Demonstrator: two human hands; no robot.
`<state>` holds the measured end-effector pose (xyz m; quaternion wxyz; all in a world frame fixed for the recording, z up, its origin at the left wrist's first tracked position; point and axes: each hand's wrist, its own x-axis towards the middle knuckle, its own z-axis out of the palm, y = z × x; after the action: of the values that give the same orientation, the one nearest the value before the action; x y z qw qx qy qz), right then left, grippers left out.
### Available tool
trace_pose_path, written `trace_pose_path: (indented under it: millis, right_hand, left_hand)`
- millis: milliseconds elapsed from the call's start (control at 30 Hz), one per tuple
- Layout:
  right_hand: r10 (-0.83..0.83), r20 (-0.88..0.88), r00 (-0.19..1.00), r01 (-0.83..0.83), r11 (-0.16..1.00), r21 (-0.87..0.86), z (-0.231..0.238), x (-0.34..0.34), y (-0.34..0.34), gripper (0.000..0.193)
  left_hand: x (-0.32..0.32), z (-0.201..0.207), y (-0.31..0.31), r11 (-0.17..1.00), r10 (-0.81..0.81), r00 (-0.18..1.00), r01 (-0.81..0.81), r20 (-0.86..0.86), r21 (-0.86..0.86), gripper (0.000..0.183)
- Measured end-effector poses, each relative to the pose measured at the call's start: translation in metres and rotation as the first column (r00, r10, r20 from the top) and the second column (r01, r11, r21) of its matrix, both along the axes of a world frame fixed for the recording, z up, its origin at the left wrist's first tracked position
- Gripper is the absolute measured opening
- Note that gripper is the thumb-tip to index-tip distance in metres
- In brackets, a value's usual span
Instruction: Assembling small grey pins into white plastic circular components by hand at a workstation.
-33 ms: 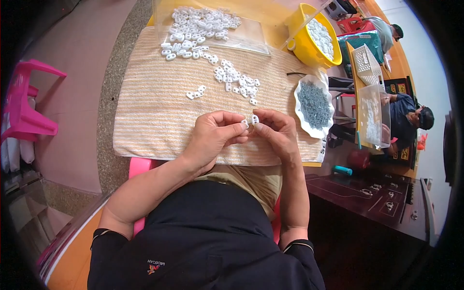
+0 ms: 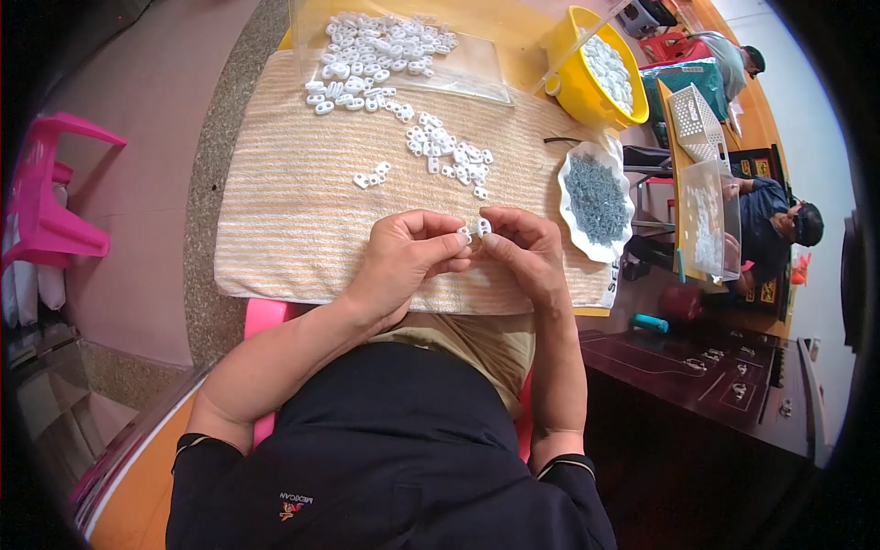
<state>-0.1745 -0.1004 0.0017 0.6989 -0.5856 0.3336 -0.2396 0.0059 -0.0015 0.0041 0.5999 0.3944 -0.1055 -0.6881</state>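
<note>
Over the near part of a striped towel [image 2: 284,211], both my hands are closed in a pinch, fingertips close together. Between thumb and fingers of my left hand [image 2: 403,255] is a small white plastic piece [image 2: 466,235], mostly covered by the fingertips. My right hand [image 2: 532,252] grips an oval white plastic piece with holes [image 2: 484,226], held upright right beside the first. Just beyond my hands lies a loose group of small white pieces [image 2: 435,142], with a few more [image 2: 371,175] to their left. Whether the two held pieces touch is too small to tell.
A heap of oval white pieces [image 2: 376,46] fills a clear tray [image 2: 486,78] at the far side. On the right stand a white scalloped dish [image 2: 570,215] of small grey-blue parts and a yellow basket [image 2: 564,78] of white pieces. Farther right, a person [image 2: 770,211] sits at another table.
</note>
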Motion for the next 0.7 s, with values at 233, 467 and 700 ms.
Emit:
trace_pose_path:
  millis: [233, 467, 700]
  right_hand:
    - [0.002, 0.050, 0.999, -0.004, 1.000, 0.029, -0.0006, -0.0007, 0.0001, 0.032]
    - [-0.002, 0.054, 0.999, 0.001, 1.000, 0.017, 0.0015, -0.0003, 0.0013, 0.032]
    - [0.001, 0.073, 0.997, -0.002, 1.000, 0.012, -0.0010, -0.0001, 0.0013, 0.031]
  left_hand:
    - [-0.0003, -0.0010, 0.0002, 1.000, 0.006, 1.000, -0.006, 0.000, -0.007, 0.015]
    - [-0.0005, -0.0003, 0.0000, 1.000, 0.004, 1.000, -0.004, -0.008, -0.015, 0.015]
    - [0.0000, 0.0003, 0.0001, 1.000, 0.002, 1.000, -0.002, -0.006, -0.016, 0.015]
